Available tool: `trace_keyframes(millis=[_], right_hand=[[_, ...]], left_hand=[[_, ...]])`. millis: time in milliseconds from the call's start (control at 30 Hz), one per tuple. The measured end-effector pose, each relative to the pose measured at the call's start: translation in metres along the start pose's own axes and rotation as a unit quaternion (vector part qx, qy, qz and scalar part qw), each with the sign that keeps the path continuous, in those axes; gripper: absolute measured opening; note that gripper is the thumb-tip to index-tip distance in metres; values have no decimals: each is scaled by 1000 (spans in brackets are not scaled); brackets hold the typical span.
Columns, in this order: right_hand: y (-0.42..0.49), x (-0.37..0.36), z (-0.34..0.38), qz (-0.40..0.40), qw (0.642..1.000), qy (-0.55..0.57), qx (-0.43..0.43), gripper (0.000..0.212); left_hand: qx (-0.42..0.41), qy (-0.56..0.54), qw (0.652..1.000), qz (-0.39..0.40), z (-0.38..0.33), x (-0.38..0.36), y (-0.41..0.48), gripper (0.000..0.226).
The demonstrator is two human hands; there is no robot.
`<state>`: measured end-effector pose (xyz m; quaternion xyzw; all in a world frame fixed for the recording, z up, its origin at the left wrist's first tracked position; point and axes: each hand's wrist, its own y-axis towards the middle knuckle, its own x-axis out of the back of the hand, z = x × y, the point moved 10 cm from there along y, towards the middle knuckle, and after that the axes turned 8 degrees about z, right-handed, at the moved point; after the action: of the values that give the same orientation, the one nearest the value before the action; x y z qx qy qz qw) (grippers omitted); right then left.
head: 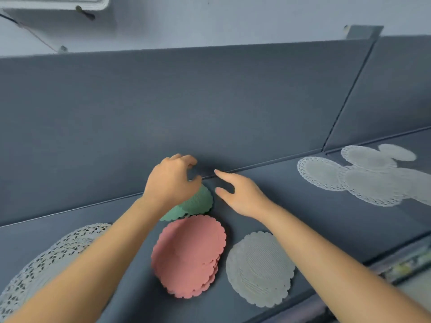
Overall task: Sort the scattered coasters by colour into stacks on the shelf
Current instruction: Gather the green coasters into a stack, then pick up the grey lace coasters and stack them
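A dark blue-grey shelf [303,217] runs across the view, with an upright back panel [186,101] of the same colour behind it. At the near left lies one large white lace doily [53,255], partly hidden by the left forearm that crosses over it. Far to the right, well apart from the hands, white lace doilies [370,187] lie overlapping each other; five can be made out, the rightmost cut by the frame edge. Three coaster stacks sit in the middle of the shelf. The pink stack [189,255] is the widest, its scalloped edges slightly fanned. The pale grey stack [260,269] lies just beside it on the right. The green stack [200,201] is behind the pink one, near the back panel, and mostly covered by the left hand [171,180]. That hand arches over the green coasters with its fingers curled; whether it is actually grasping them cannot be told. The right hand [240,194] hovers just right of the green stack, fingers straight and spread, grasping nothing.
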<state>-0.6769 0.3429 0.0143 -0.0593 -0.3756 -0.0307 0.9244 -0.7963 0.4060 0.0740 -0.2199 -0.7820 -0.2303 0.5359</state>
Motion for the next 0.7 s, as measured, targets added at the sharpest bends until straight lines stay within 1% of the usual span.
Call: trace_keyframes(millis=[100,200,300,367,467,533,600,700], right_hand=[[-30,43,-31,-42,998,-34,-31,48],[-69,93,-74,-78,993,-41,-78,43],[-114,142,-123,-98,988,-26,-116,38],[-146,175,-157,-111,984,-37,-131,36],[-194,222,-212,-126,980,-61,-140,34],[-223,247,-247,-114,980,-74,-148,34],[-243,267,-281,-95,980,-79,-154,34],[-252,299,-321,-73,981,-86,-158,36]], left_hand=[[-58,16,998,9,-57,-6,13,45],[-103,37,993,47,-124,-26,25,50],[-131,76,984,93,-195,-60,34,51],[-137,94,979,118,-242,-86,38,51],[-129,107,975,149,-313,-132,45,51],[-112,114,973,169,-356,-165,53,54],[-80,108,973,186,-385,-198,64,58],[-4,78,979,186,-401,-227,88,66]])
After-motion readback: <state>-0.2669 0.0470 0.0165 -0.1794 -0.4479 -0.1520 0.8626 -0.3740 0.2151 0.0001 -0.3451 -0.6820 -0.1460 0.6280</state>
